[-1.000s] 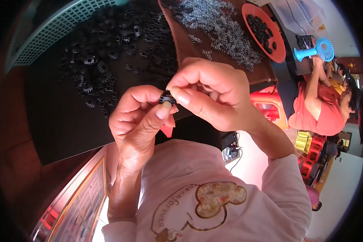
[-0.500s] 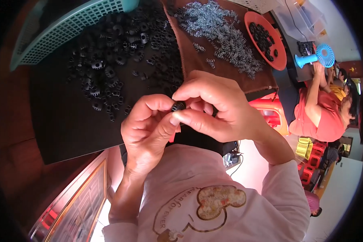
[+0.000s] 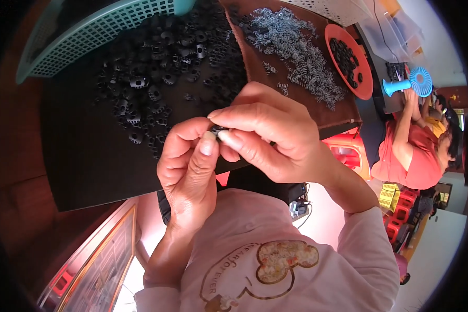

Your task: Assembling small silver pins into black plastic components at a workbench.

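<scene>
A small black plastic piece [image 3: 218, 128] is pinched between the fingertips of both hands, in front of my chest and above the table's near edge. My left hand [image 3: 188, 169] grips it from the left, with thumb and forefinger closed. From the right, my right hand [image 3: 278, 138] has its thumb and forefinger on the same piece. The fingertips cover most of it. Beyond my hands lies a heap of black plastic pieces [image 3: 161, 67] on the black table top [image 3: 88, 156]. To its right, a pile of small metal springs [image 3: 301, 49] rests on a brown cloth [image 3: 335, 117].
A red oval dish [image 3: 366, 86] holding round black parts stands at the far right. Along the far left leans a green perforated basket [image 3: 96, 41]. A person in a red shirt [image 3: 413, 156] sits to the right, near a blue handheld fan [image 3: 418, 82] and red stools [image 3: 348, 151].
My fingertips have moved slightly left and up with the piece, and now hide more of it. My left thumb has straightened upward. The whole view has shifted a little.
</scene>
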Tool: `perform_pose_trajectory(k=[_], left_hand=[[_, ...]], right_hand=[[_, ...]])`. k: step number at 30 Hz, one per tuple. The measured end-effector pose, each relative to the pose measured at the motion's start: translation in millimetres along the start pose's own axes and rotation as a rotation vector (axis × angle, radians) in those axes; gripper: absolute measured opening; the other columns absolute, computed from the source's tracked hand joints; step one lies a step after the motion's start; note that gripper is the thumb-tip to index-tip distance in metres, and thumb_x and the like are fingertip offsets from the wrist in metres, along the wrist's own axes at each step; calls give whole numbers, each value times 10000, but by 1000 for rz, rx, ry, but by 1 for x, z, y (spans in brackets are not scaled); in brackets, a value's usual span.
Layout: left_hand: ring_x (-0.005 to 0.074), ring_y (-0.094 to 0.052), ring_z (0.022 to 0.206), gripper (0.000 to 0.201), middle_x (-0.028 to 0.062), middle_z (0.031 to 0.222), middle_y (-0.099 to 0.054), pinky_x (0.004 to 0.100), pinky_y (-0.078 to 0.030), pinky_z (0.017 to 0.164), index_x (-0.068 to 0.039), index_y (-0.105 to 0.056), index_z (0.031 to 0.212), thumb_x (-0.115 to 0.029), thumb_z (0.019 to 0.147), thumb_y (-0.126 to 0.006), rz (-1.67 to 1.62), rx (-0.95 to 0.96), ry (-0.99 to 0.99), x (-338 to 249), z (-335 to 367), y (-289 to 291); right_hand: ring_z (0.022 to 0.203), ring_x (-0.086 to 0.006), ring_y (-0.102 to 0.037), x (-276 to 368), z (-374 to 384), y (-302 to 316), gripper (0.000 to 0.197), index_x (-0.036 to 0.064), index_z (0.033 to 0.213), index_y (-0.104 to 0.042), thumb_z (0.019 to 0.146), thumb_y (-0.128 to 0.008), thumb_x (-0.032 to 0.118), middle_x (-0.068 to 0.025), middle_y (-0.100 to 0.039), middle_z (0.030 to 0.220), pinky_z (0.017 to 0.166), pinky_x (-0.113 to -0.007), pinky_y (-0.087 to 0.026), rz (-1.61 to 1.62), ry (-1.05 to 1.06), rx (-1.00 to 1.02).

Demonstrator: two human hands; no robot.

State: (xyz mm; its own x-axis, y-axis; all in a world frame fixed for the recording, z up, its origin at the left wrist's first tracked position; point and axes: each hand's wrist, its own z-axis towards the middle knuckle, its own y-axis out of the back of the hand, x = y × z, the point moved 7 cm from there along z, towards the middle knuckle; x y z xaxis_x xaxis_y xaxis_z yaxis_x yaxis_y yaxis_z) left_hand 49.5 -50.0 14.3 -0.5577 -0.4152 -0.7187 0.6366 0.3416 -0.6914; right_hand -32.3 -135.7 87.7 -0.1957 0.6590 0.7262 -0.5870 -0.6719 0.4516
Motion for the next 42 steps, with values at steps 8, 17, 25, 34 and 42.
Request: perform_pose_trajectory(k=[8,17,25,34,42], left_hand=[[185,-645,706,212,197,970,-666,306,-560,705,24,-541,1079,-166,983,-549,116,-116,-75,-39,-2,30],[161,-621,659,195,176,931,-662,272,-523,661,5,-548,1078,-168,992,-524,130,-172,-148,-60,0,51],[164,-637,647,189,169,915,-671,279,-542,579,20,-545,1103,-135,998,-515,50,-23,35,-26,6,21],[144,-583,606,210,128,876,-648,261,-491,511,19,-546,1117,-155,1008,-499,-95,22,156,4,15,3],[148,-563,578,240,112,843,-629,262,-491,521,22,-532,1107,-197,1015,-492,-55,99,214,13,15,-4]], right_hand=[[635,-297,-593,-32,24,-12,93,41,887,-605,816,-662,54,-103,-558,817,535,-382,-468,-257,-82,95],[684,-323,-605,-58,38,-44,153,25,821,-576,815,-680,137,-97,-538,824,571,-433,-467,-623,-174,317],[628,-301,-595,-32,34,-2,60,13,846,-606,787,-598,2,-126,-597,750,569,-381,-480,-216,-132,146],[653,-140,-577,-16,5,36,61,6,924,-613,864,-604,-1,-57,-601,732,579,-265,-445,82,-368,20],[692,-67,-569,-20,0,32,94,-36,971,-608,890,-606,13,-53,-642,792,605,-223,-455,253,-348,75]])
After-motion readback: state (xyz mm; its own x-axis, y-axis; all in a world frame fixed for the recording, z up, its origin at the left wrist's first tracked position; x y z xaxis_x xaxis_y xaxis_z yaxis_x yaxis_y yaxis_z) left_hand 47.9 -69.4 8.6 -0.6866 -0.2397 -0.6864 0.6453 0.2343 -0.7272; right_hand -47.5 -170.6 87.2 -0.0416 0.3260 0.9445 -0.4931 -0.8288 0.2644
